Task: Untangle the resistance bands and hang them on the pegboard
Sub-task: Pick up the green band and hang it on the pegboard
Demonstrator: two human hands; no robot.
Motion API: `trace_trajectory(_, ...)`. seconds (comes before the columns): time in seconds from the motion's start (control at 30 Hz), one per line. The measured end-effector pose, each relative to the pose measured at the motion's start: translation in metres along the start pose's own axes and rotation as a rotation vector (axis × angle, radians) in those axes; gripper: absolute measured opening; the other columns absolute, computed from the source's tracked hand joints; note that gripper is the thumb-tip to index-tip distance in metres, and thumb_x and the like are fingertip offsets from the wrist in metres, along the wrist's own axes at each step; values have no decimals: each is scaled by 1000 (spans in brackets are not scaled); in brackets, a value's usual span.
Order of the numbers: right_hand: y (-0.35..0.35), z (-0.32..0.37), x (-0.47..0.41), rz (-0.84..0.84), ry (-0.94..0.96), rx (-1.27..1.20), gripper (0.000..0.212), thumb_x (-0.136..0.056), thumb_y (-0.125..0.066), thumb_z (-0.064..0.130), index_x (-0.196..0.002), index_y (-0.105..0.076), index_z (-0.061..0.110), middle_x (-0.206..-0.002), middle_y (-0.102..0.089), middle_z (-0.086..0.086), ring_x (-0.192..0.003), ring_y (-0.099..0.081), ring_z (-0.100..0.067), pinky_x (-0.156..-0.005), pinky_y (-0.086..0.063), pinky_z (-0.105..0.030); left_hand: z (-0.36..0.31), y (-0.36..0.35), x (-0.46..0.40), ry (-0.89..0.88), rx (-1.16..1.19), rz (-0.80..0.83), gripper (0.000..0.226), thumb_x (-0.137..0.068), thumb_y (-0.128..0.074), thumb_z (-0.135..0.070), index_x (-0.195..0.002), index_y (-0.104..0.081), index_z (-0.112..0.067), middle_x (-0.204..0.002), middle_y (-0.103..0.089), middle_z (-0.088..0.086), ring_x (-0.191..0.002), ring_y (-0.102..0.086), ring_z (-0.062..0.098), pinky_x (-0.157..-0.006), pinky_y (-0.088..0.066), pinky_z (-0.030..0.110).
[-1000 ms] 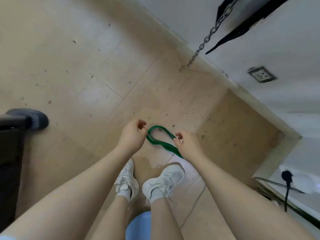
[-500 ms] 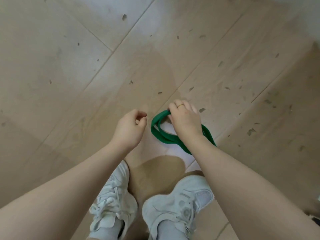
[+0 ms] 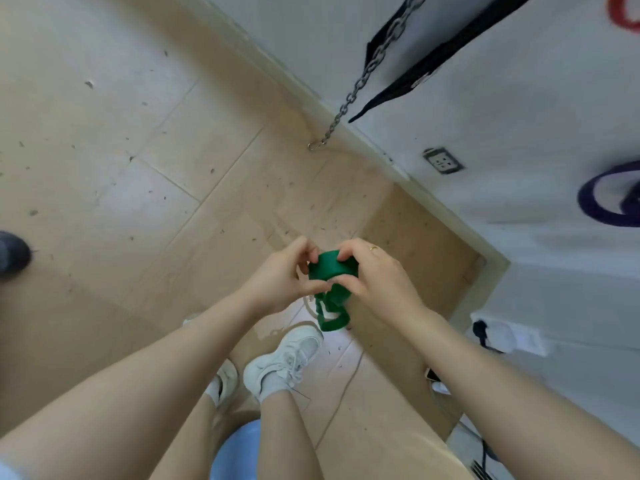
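The green resistance band (image 3: 327, 271) sits bunched between both hands; left hand (image 3: 282, 275) and right hand (image 3: 375, 275) each pinch it; its tail dangles below them.

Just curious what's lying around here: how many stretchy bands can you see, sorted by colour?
Green band, held in both hands: 1
Purple band, on the wall at right: 1
Red band, at the top right edge, only partly in view: 1
Total: 3

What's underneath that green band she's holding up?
Below the green band lie bare floor tiles and a white shoe. Both hands cover its sides.
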State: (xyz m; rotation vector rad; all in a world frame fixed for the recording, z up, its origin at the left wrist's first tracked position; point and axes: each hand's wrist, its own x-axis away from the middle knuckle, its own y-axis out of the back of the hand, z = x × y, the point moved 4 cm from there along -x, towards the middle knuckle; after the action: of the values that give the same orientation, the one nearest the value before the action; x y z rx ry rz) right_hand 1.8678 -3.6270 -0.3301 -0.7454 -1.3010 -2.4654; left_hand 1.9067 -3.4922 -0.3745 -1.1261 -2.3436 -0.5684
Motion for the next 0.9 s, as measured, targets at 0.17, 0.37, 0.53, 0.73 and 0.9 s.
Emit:
trace_trajectory(0.17,104,58,81,-106,-8,-23,29,-81,-69,29,-102,-56,13,-106,-61,2,-100,-53,-19,-79,-39,-32,-120,24,69,-165,-80,-48,39,-75,-76,-21,-96,-42,-21,-88,-60,-10,-70,-51,3,-66,-42,22)
trace_trajectory(0.37,201,126,164,-437,-81,-225,26,-81,-69,25,-103,-58,16,-109,-62,3,-100,-53,-19,-85,-41,-33,-250,67,143,-460,-349,-264,38,-73,-76,-24,-107,-61,-17,-93,-53,-17,-98,-46,13,-84,-34,33)
trace_trajectory(0.53,276,174,218,-760,-38,-354,24,-83,-68,21,-104,-57,17,-103,-57,10,-99,-49,-7,-84,-36,-16,-353,94,190,-682,-308,-277,38,-78,-71,-28,-112,-62,-16,-101,-61,-9,-100,-54,11,-86,-40,21)
trace_trajectory(0.73,337,190,263,-938,13,-285,24,-86,-65,25,-107,-55,17,-101,-53,12,-98,-46,-6,-78,-35,-12,-440,92,214,-797,-218,-127,33,-81,-70,-17,-112,-60,-23,-99,-62,-14,-92,-56,-8,-79,-42,2)
trace_trajectory(0.9,370,168,292,-973,-3,-340,21,-88,-61,24,-105,-49,27,-102,-53,11,-94,-49,-5,-75,-35,-11,-491,63,205,-843,-241,-19,32,-84,-66,-15,-115,-60,-18,-98,-64,-8,-83,-61,-8,-72,-47,4)
